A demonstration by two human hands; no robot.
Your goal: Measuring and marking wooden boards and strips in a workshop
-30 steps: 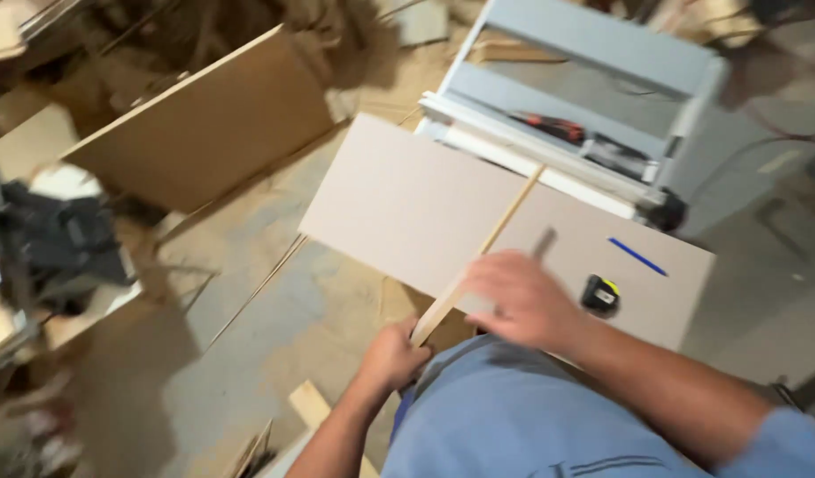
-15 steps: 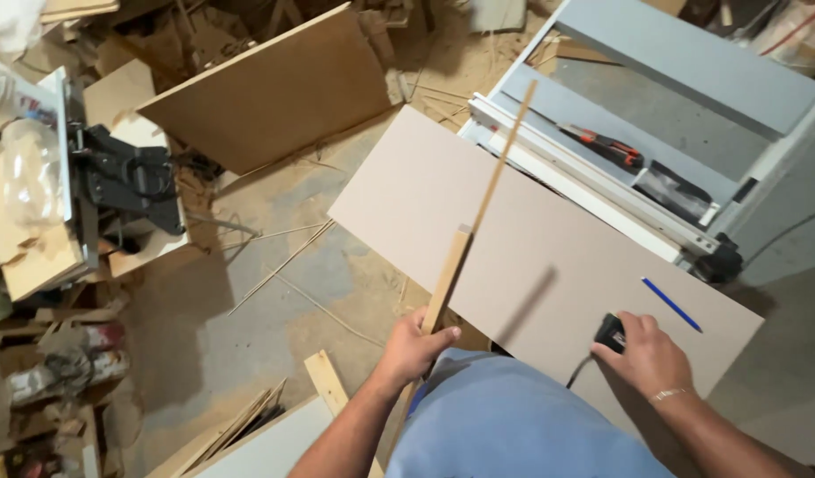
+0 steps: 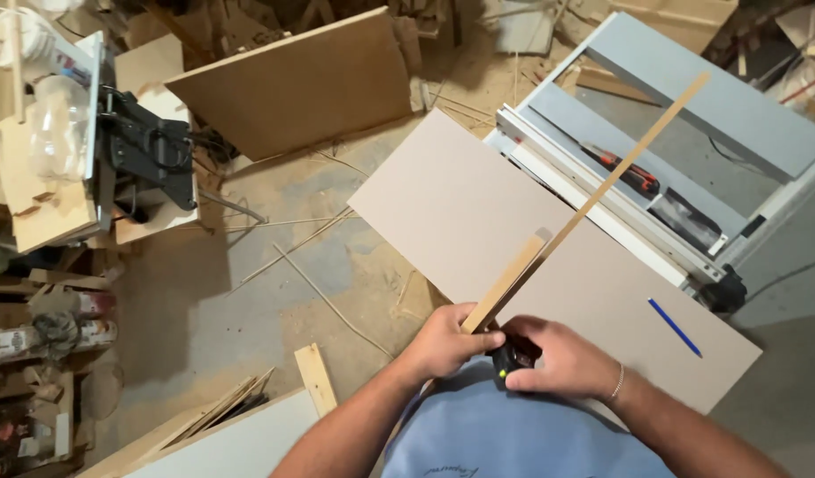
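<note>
Measuring step: both hands meet at lower centre.
Left hand (image 3: pixel 444 341) clenches wood strips (image 3: pixel 593 199); right hand (image 3: pixel 562 358) wraps a tape measure (image 3: pixel 511 361) (next, probably hooking it on an end).

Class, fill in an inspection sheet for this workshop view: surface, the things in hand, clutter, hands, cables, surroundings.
Surface: grey board lying flat, blue pen on it.
Things in hand: long wooden strip; black tape measure.
Clutter: offcuts and sawdust on the floor.
Hands: left hand grips the strip; right hand holds the tape measure.
Cables: nothing seen.
Surroundings: table saw, brown panel.
</note>
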